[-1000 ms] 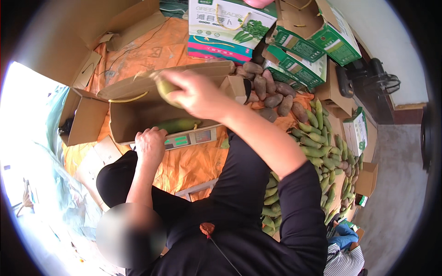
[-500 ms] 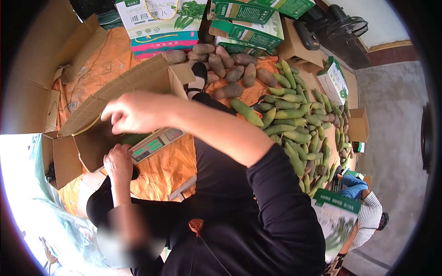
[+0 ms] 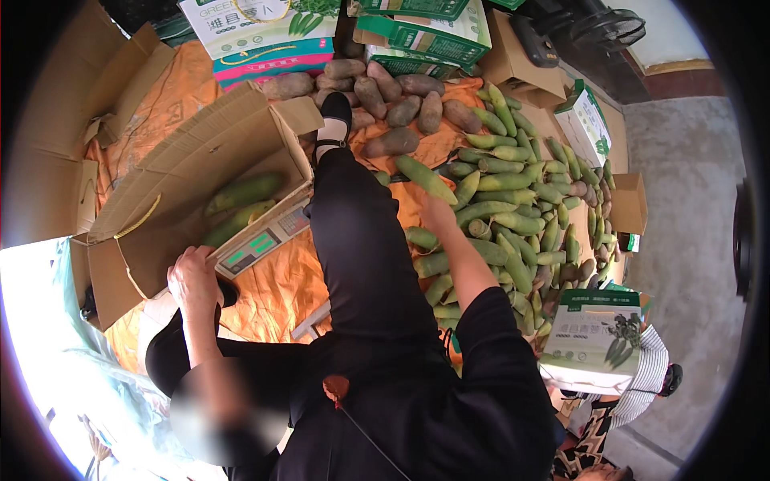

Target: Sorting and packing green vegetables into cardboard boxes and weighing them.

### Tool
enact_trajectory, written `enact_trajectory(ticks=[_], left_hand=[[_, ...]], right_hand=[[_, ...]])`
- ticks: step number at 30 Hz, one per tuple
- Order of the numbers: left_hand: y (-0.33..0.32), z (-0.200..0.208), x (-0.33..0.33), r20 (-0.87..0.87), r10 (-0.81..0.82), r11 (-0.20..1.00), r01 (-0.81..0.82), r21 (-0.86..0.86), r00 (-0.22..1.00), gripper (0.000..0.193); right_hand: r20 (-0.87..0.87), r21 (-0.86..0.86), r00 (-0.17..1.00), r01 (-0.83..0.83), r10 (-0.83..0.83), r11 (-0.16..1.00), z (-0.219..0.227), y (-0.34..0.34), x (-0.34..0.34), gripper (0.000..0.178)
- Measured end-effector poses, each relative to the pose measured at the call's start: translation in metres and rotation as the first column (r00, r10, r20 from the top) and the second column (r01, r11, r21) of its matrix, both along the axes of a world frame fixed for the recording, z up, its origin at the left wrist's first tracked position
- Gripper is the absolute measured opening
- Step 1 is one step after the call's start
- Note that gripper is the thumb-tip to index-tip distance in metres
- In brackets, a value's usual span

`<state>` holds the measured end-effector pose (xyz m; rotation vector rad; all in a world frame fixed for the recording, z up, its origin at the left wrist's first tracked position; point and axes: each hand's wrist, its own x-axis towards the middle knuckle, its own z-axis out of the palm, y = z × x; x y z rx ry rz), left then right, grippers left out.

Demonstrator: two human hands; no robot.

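My left hand (image 3: 192,276) is closed on the near edge of an open cardboard box (image 3: 132,260), with its fingers curled at the rim. Inside the box lie green radishes (image 3: 245,192). Against its near side is a scale (image 3: 261,247) with a lit green display. Over on the right, my right hand (image 3: 437,212) reaches to the lower end of a long green radish (image 3: 423,177) at the pile's left edge. The fingers of that hand are mostly hidden, so its grip does not show.
A heap of green radishes (image 3: 513,196) spreads to the right, with reddish-brown roots (image 3: 391,142) beyond my foot. Printed cartons (image 3: 433,36) stand at the back. A black fan (image 3: 609,32) is at far right. A co-worker in a striped top (image 3: 648,369) is at lower right, by a green-white carton (image 3: 593,341).
My right hand has swung from above the box to the radish pile, uncovering the radishes in the box. My left hand stays at the box edge. The lower-right carton now shows more fully.
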<state>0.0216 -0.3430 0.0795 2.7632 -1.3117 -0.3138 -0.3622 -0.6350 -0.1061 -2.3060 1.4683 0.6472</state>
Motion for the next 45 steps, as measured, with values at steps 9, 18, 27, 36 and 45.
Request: enact_trajectory(ticks=[9, 18, 27, 36, 45], left_hand=[[0.009, 0.003, 0.002, -0.004, 0.044, 0.999, -0.044, -0.005, 0.999, 0.013], [0.012, -0.001, 0.003, 0.034, 0.041, 0.998, -0.039, -0.051, 0.999, 0.012], [0.011, -0.002, 0.004, 0.004, 0.036, 0.999, -0.036, -0.039, 0.999, 0.009], [0.018, -0.007, 0.005, 0.044, 0.029, 0.999, -0.027, -0.025, 0.999, 0.007], [0.019, -0.001, 0.004, 0.050, 0.022, 1.000, -0.023, 0.010, 0.998, 0.006]], right_hand=[[-0.524, 0.020, 0.851, 0.039, -0.023, 0.999, 0.000, 0.053, -0.062, 0.035], [-0.539, -0.010, 0.842, 0.021, -0.023, 1.000, -0.007, 0.062, -0.077, 0.032], [0.228, -0.188, 0.971, -0.023, 0.067, 0.982, 0.018, 0.025, -0.041, 0.045], [0.945, 0.239, 0.224, 0.027, -0.239, 0.971, 0.232, 0.020, 0.115, 0.047], [0.940, 0.298, -0.037, -0.397, -0.340, 0.868, 0.280, 0.072, 0.274, 0.042]])
